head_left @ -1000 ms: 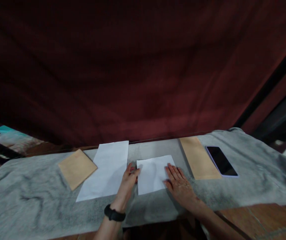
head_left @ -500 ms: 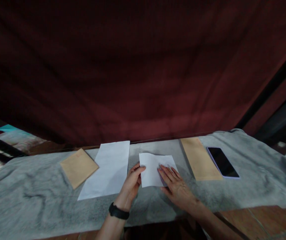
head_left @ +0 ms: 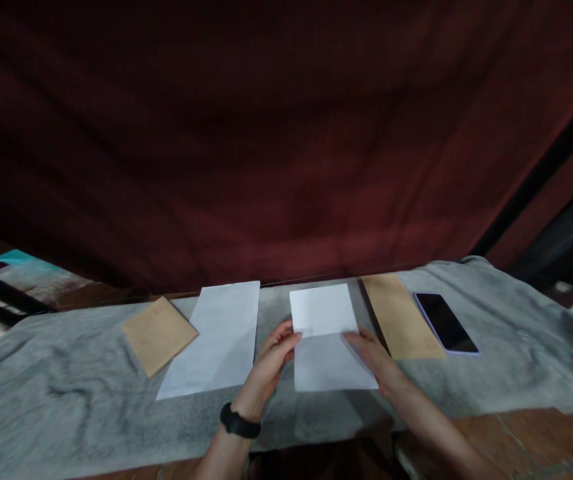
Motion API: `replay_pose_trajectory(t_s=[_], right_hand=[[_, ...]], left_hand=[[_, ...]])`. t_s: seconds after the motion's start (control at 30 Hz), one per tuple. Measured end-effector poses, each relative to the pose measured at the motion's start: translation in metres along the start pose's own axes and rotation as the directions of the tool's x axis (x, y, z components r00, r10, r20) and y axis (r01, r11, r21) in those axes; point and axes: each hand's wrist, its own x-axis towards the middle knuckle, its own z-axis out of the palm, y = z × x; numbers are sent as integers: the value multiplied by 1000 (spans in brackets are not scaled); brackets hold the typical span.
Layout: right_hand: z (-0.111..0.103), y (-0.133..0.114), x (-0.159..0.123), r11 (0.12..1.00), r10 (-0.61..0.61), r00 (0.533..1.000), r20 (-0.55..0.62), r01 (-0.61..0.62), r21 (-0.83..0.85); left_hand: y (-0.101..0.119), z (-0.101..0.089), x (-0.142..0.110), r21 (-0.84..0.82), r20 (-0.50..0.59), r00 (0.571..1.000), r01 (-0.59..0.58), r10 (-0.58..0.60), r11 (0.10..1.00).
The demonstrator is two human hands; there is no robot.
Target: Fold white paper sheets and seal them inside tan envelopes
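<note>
A white sheet of paper [head_left: 330,360] with a crease across its middle is held up between both hands over the grey cloth. My left hand [head_left: 275,350] pinches its left edge, thumb on top and fingers behind. On the opposite edge, my right hand [head_left: 370,353] grips the paper with the thumb in front; its other fingers are mostly hidden behind the sheet. The upper half of the paper looks brighter than the lower half. A dark band is on my left wrist.
Left of my hands lies a larger white sheet [head_left: 216,337], with a folded brown paper square [head_left: 159,335] overlapping its edge. To the right are a brown paper rectangle [head_left: 402,320] and a phone [head_left: 446,323]. A dark red curtain [head_left: 286,167] hangs behind the grey cloth [head_left: 91,427].
The paper has been unfolded from a smaller folded piece into a taller creased sheet. My right hand has shifted from lying flat on it to gripping its right edge.
</note>
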Motion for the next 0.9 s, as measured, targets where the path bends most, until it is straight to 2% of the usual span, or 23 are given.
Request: replay_pose_trajectory(t_s=[0.07, 0.17, 0.3, 0.37, 0.43, 0.5, 0.6, 0.73, 0.9], right_hand=[[1, 13, 7, 996, -12, 1000, 3, 13, -83], [-2, 29, 15, 976, -62, 997, -38, 52, -211], [-7, 33, 12, 915, -169, 983, -74, 128, -383], [-6, 29, 6, 807, -300, 954, 7, 257, -532], [-2, 23, -1, 635, -401, 901, 168, 405, -657], [5, 19, -7, 502, -408, 856, 316, 500, -706], [13, 21, -13, 375, -372, 824, 428, 555, -742], [12, 32, -15, 265, -393, 802, 450, 567, -780], [-4, 36, -9, 247, -400, 807, 434, 551, -797]], left_hand=[[-9, -1, 3, 49, 7, 1000, -1, 1, 999], [-24, -3, 10, 152, -39, 999, -18, 24, 988], [-35, -6, 17, 278, -30, 998, -46, 57, 959], [-36, -6, 18, 315, 1, 998, -62, 65, 947], [-36, -6, 20, 329, 21, 998, -61, 57, 942], [-36, -5, 21, 320, 39, 998, -49, 39, 946], [-36, -6, 24, 327, 40, 999, -35, 24, 944], [-37, -12, 26, 404, -26, 999, -30, 45, 914], [-36, -18, 23, 494, -86, 992, -38, 93, 868]])
